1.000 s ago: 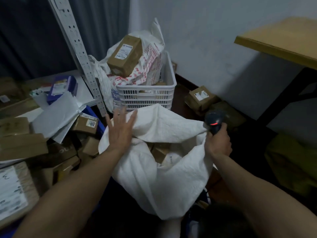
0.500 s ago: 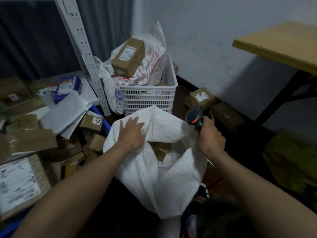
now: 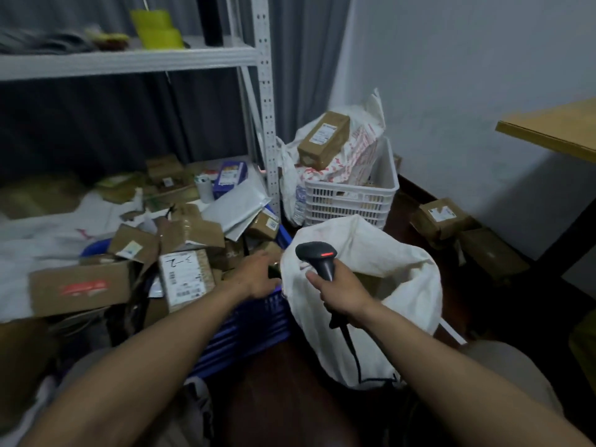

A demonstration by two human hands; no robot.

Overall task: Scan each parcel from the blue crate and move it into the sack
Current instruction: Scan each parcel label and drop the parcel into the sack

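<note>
The blue crate (image 3: pixel 254 324) stands at the left of centre, piled with brown cardboard parcels, among them a labelled box (image 3: pixel 185 279). My left hand (image 3: pixel 258 277) reaches into the crate's right corner, over a small dark parcel (image 3: pixel 274 271). Its fingertips are hidden by the sack's rim, so the grip is unclear. The white sack (image 3: pixel 396 262) stands open to the right of the crate, with a brown parcel showing inside. In front of the sack's mouth, my right hand (image 3: pixel 342 295) grips the black barcode scanner (image 3: pixel 317 256), whose red light faces up.
A white basket (image 3: pixel 351 198) with a bag and a brown box (image 3: pixel 324 140) stands behind the sack. A metal shelf post (image 3: pixel 267 124) rises beside it. Loose parcels (image 3: pixel 442 217) lie on the floor at right, under a wooden table (image 3: pixel 554 130).
My left hand has left the sack's rim and moved left into the blue crate. My right hand with the scanner has shifted left over the sack. The view has swung left and up.
</note>
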